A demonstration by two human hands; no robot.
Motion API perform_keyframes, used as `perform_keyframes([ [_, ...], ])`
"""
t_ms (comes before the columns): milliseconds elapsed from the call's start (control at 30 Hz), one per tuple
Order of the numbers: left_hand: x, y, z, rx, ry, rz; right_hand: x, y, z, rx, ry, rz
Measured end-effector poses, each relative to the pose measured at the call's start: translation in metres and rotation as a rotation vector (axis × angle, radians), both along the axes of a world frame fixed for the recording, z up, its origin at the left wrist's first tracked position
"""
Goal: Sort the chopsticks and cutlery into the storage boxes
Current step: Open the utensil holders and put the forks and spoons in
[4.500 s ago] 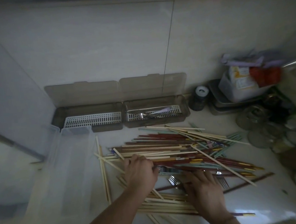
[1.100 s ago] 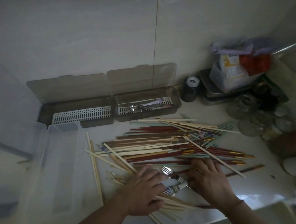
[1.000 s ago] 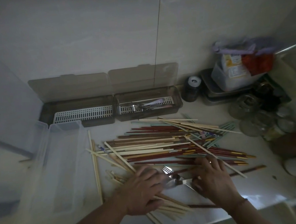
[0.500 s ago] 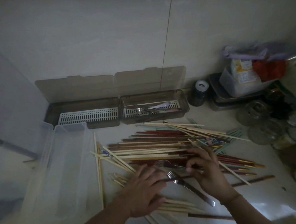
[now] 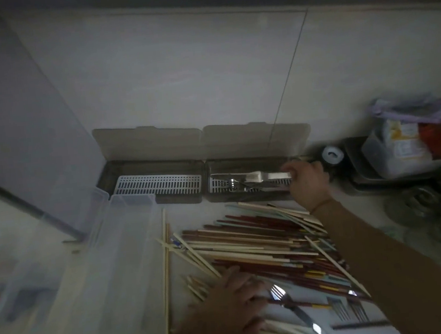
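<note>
Two brown storage boxes stand open against the wall: the left box (image 5: 158, 201) holds only a white slotted insert, the right box (image 5: 246, 197) holds several pieces of metal cutlery. My right hand (image 5: 308, 182) is at the right end of the right box and grips the handle of a fork (image 5: 260, 176) that lies along the box. A heap of wooden, red and teal chopsticks (image 5: 262, 246) covers the counter. My left hand (image 5: 232, 297) rests flat on the near side of the heap. Another fork (image 5: 287, 301) lies just right of that hand.
A clear plastic bin (image 5: 107, 258) stands at the left. More forks (image 5: 348, 313) lie at the near right. A dark jar with a white lid (image 5: 332, 154), a metal tray with a plastic container (image 5: 398, 155) and glass jars (image 5: 420, 215) crowd the right side.
My right hand lifted a fork out of the heap and carried it back to the right box. My left hand stayed on the chopsticks. The view tilted up.
</note>
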State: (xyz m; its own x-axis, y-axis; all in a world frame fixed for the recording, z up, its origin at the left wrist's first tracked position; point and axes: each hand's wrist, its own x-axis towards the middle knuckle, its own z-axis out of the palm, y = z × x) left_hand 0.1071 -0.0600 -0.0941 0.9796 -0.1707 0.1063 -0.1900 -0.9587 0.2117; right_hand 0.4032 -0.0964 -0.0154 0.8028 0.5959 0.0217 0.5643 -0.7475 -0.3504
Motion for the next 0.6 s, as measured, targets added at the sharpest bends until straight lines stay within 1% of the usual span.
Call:
perform_keyframes([
  [100, -0.001, 0.001, 0.000, 0.038, 0.050, 0.002, 0.007, 0.019, -0.010, -0.184, 0.074, 0.099],
  [200, -0.002, 0.000, -0.002, 0.064, 0.062, -0.007, 0.007, 0.025, -0.022, -0.224, 0.099, 0.118],
  [367, -0.001, -0.002, -0.004, 0.018, 0.005, -0.010, 0.011, 0.017, -0.035, -0.279, 0.046, 0.196],
  [433, 0.001, -0.004, -0.005, 0.010, -0.003, -0.002, 0.012, 0.011, -0.036, -0.253, 0.052, 0.209],
  [500, 0.002, -0.006, -0.004, -0.003, -0.004, 0.014, 0.010, 0.004, -0.030, -0.165, 0.039, 0.220],
  [600, 0.004, -0.009, -0.004, -0.039, -0.047, -0.002, -0.008, -0.020, -0.016, 0.128, -0.107, 0.246],
])
